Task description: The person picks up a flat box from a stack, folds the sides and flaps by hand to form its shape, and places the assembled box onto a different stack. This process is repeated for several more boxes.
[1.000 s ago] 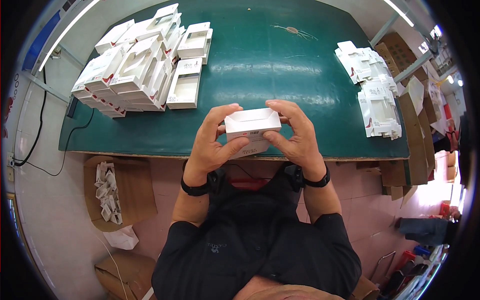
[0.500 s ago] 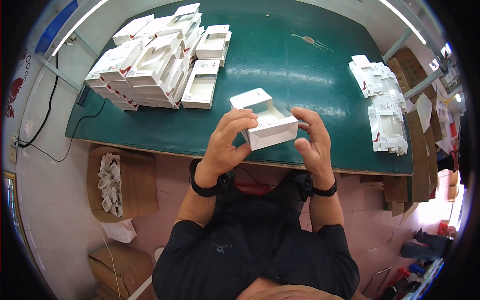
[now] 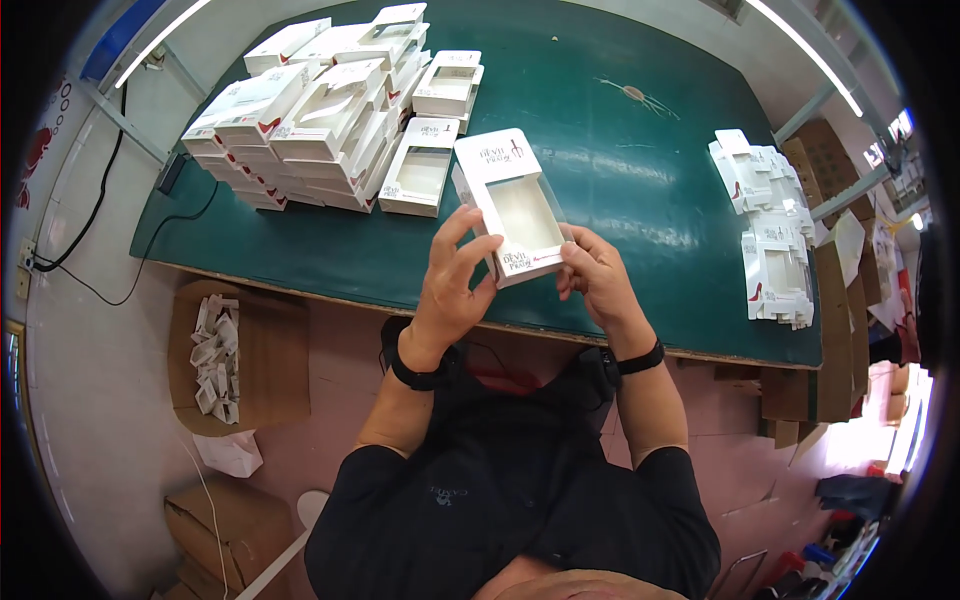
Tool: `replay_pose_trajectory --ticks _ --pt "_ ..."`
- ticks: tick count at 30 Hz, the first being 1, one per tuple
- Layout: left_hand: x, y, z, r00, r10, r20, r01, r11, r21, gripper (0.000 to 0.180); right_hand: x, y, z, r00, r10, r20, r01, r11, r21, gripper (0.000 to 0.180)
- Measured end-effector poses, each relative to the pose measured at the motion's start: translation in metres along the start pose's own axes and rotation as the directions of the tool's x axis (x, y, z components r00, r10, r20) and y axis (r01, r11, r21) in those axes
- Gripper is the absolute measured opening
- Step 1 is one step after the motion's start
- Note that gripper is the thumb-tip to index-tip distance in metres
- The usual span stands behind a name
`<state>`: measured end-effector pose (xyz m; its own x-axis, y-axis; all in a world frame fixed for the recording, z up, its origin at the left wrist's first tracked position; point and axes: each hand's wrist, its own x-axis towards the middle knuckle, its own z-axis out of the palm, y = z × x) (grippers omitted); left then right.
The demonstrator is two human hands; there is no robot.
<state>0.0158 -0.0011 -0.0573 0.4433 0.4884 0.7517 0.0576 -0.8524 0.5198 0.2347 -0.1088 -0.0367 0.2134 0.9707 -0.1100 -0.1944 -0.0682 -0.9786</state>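
Observation:
A white box (image 3: pixel 530 262) with a large window cut in its front is held tilted above the near edge of the green table. My left hand (image 3: pixel 455 280) grips its left side, fingertips on the front rim and thumb behind. With thumb and fingers my right hand (image 3: pixel 597 275) pinches the box's lower right corner. Clear film shows along the window's right side. Just left of it another windowed box (image 3: pixel 397 193) lies face up on the table, beside a tall stack of similar white boxes (image 3: pixel 337 125).
Flat white box blanks (image 3: pixel 760 230) overlap in a pile at the table's right side. Below the left edge stands an open carton (image 3: pixel 290 370) with white paper pieces inside. Brown cartons (image 3: pixel 835 340) stand right of the green table (image 3: pixel 600 180).
The box has turned so its windowed front faces up toward me. My right hand has come in and closed on its lower right corner; my left hand keeps its hold.

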Motion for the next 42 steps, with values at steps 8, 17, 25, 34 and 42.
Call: replay_pose_trajectory --ticks 8,17,25,34,42 --pt "-0.039 -0.043 -0.021 0.964 -0.208 -0.164 0.226 0.968 0.104 0.05 0.067 0.012 0.04 0.993 0.099 -0.058 -0.087 0.98 0.179 0.044" --pt "-0.05 -0.054 -0.023 0.889 -0.407 -0.209 0.401 0.913 -0.069 0.041 0.121 0.03 0.086 0.988 0.127 -0.09 -0.1 0.961 0.259 0.044" --pt "-0.051 -0.056 -0.028 0.893 -0.397 -0.212 0.385 0.918 -0.096 0.036 0.138 0.039 0.109 0.983 0.124 -0.139 -0.108 0.987 0.118 0.046" --pt "-0.051 -0.06 -0.033 0.889 -0.414 -0.198 0.393 0.909 -0.135 0.033 0.149 0.05 0.121 0.977 0.125 -0.17 -0.123 0.992 0.026 0.047" --pt "-0.051 -0.061 -0.03 0.891 -0.424 -0.16 0.4 0.902 -0.164 0.032 0.153 0.055 0.129 0.984 0.067 -0.167 -0.067 0.998 0.005 0.049"
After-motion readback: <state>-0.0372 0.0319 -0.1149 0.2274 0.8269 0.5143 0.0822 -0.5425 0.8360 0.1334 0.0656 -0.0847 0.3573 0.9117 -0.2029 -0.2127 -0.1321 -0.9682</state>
